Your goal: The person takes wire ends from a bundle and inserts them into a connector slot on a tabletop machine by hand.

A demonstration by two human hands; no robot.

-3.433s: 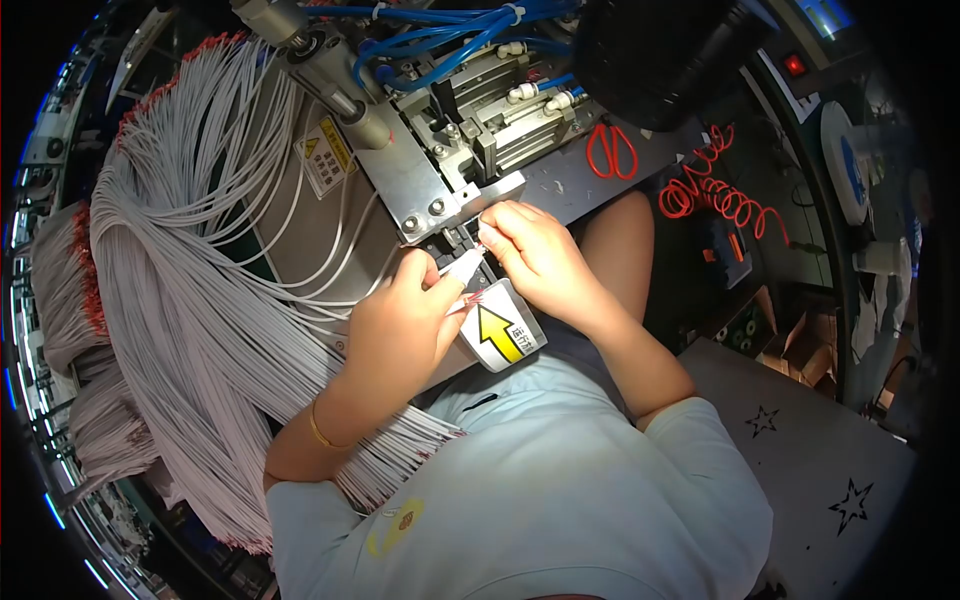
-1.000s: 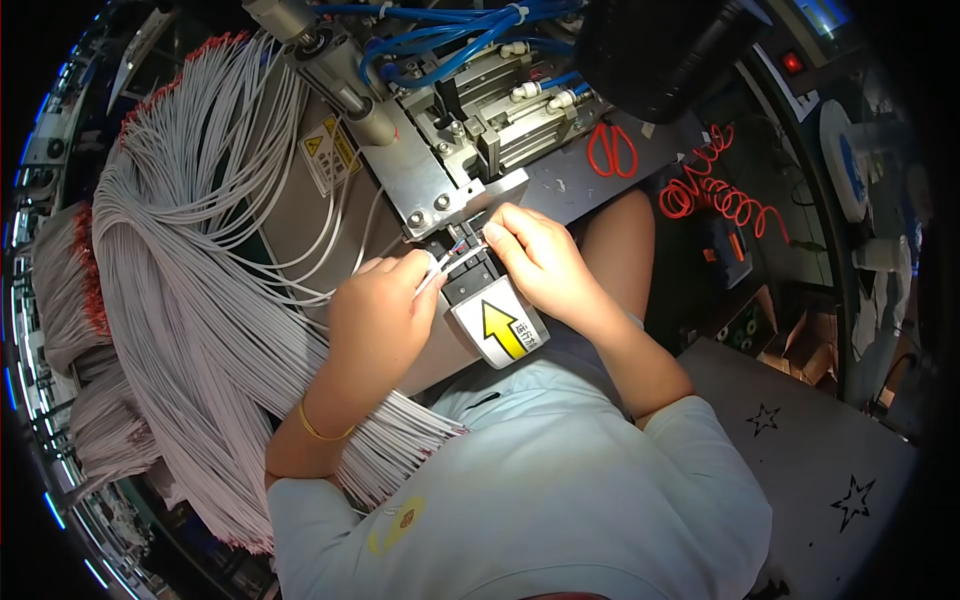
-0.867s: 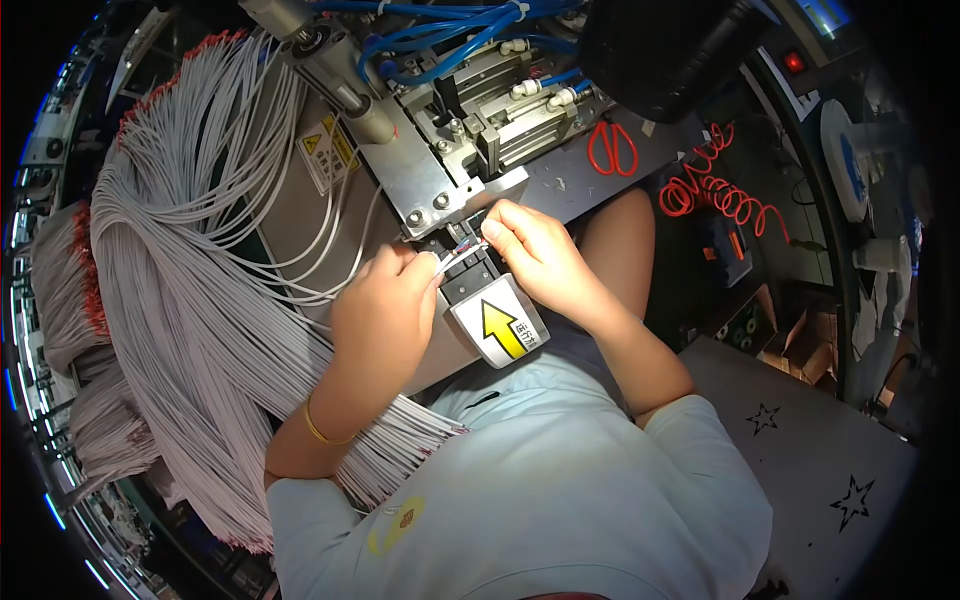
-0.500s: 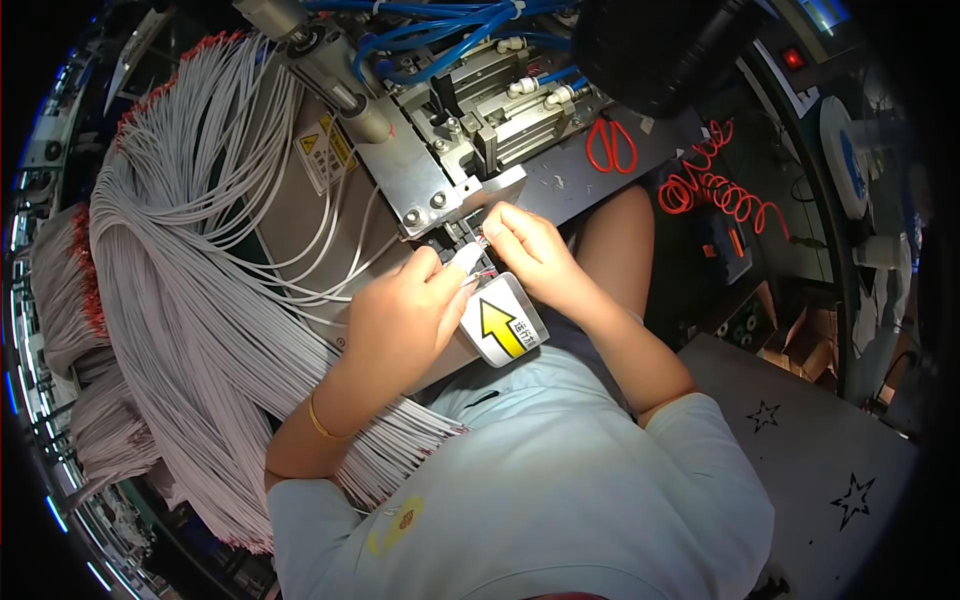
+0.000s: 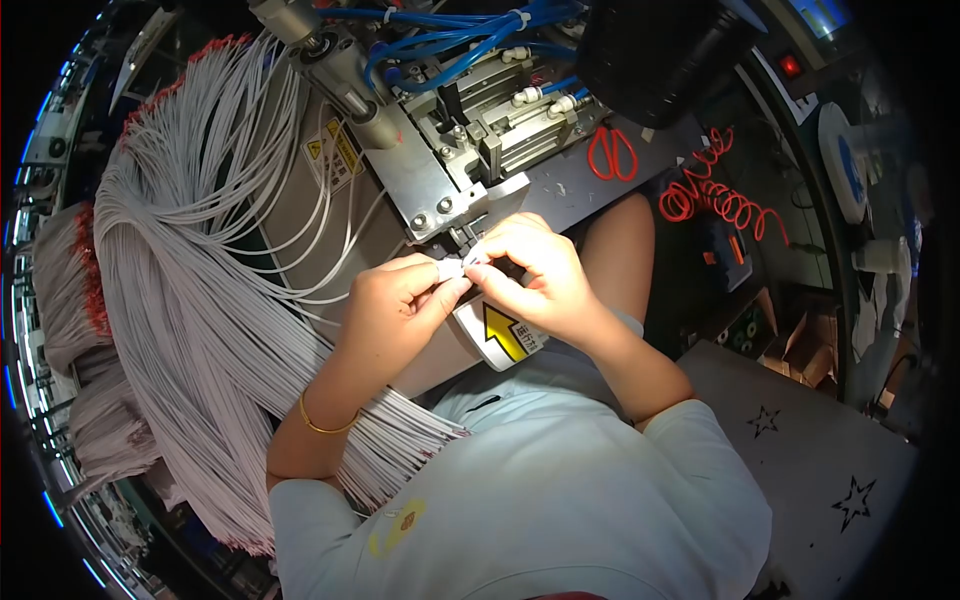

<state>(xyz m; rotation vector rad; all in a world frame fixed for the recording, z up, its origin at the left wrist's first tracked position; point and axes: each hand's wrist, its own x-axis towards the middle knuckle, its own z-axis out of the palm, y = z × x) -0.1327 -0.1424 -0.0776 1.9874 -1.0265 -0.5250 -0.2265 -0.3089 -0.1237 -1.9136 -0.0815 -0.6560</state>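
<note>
My left hand (image 5: 395,305) pinches the end of a white cable (image 5: 451,269) between thumb and fingers. Touching the same end from the right, my right hand (image 5: 535,275) has its thumb and fingertips closed on the thin wires there, which are mostly hidden. Both hands meet just in front of the metal head of the machine (image 5: 415,185). Below my right hand is a white block with a yellow arrow (image 5: 505,335), partly covered by it. A large bundle of white cables (image 5: 190,300) lies to the left.
Blue air hoses (image 5: 440,65) run over the machine. Red-handled scissors (image 5: 612,155) lie on the bench to the right, near a black cylinder (image 5: 655,55). A coiled red hose (image 5: 715,195) hangs farther right. Cardboard boxes (image 5: 805,345) stand beyond a grey surface with stars (image 5: 800,450).
My right hand has moved down and left from the machine's slot to meet my left fingertips. The cable end is now between both hands, and the coloured wires are less visible.
</note>
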